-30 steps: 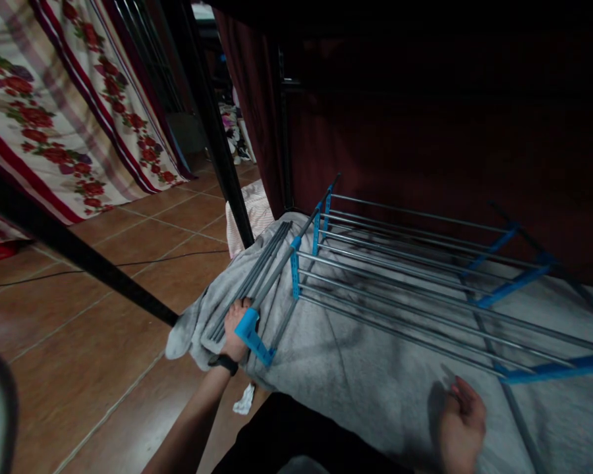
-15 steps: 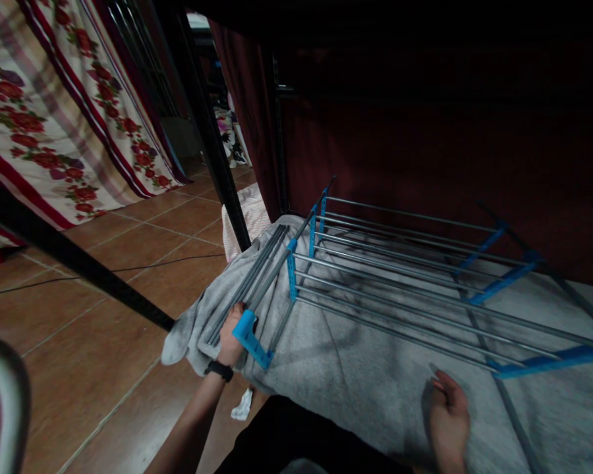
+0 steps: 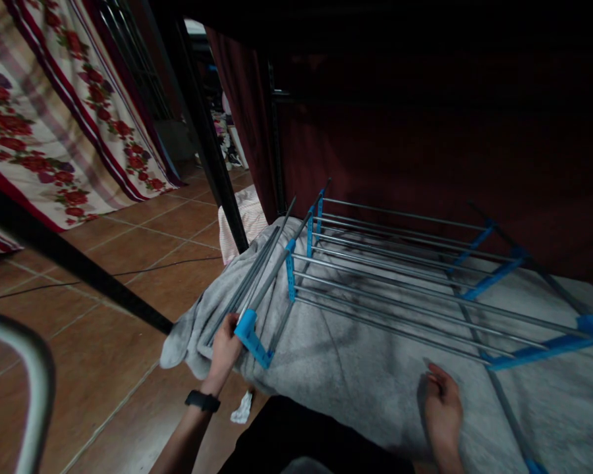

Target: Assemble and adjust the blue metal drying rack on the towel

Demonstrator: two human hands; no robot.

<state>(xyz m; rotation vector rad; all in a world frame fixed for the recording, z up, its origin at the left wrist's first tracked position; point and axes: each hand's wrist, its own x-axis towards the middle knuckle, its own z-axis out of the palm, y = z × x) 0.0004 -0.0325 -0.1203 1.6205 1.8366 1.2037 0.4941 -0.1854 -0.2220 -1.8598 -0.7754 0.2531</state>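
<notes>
A rack of grey metal rods (image 3: 395, 280) joined by blue plastic brackets (image 3: 290, 270) lies on a grey blanket. At its near left corner, my left hand (image 3: 226, 343) pinches a thin metal rod (image 3: 275, 238) beside a blue corner piece (image 3: 250, 334). That rod slants upward, its far end raised off the blanket. Several loose rods (image 3: 244, 286) lie under and beside it. My right hand (image 3: 443, 409) is down by the blanket in front of the rack, fingers loosely curled, with nothing visible in it.
The grey blanket (image 3: 356, 375) covers the surface under the rack. Black metal posts (image 3: 212, 145) stand at the left, with a floral curtain (image 3: 69, 131) beyond. A white curved tube (image 3: 42, 375) is at lower left. A cable (image 3: 128, 273) crosses the tiled floor.
My left hand has shifted slightly left and lifted the far end of one rod away from the loose rods. My right hand stays nearly where it was.
</notes>
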